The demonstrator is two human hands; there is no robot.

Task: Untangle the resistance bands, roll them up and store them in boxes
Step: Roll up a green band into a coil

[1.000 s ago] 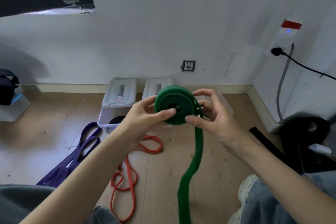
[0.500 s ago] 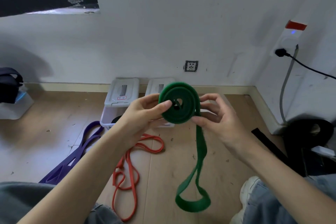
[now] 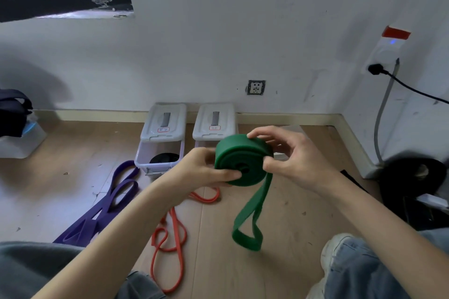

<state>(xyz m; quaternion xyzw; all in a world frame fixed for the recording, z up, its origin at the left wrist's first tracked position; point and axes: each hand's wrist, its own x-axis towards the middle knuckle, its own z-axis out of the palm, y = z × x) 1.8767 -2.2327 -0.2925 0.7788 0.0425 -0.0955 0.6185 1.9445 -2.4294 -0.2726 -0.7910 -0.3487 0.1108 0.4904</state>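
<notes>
Fingers of both the left hand point(image 3: 206, 170) and the right hand point(image 3: 295, 153) are curling around the green band point(image 3: 239, 162), gripping its rolled part in front of the two boxes point(image 3: 161, 143) while its loose loop is hanging below. Hiding behind the roll, the right box is showing little beyond its lid. Red-bordered lid labels are staying too small to read.

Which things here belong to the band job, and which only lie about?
Job: green band in left hand and right hand; purple band; orange band; two boxes.
Lying about: black cable, wall socket, dark bag.
</notes>
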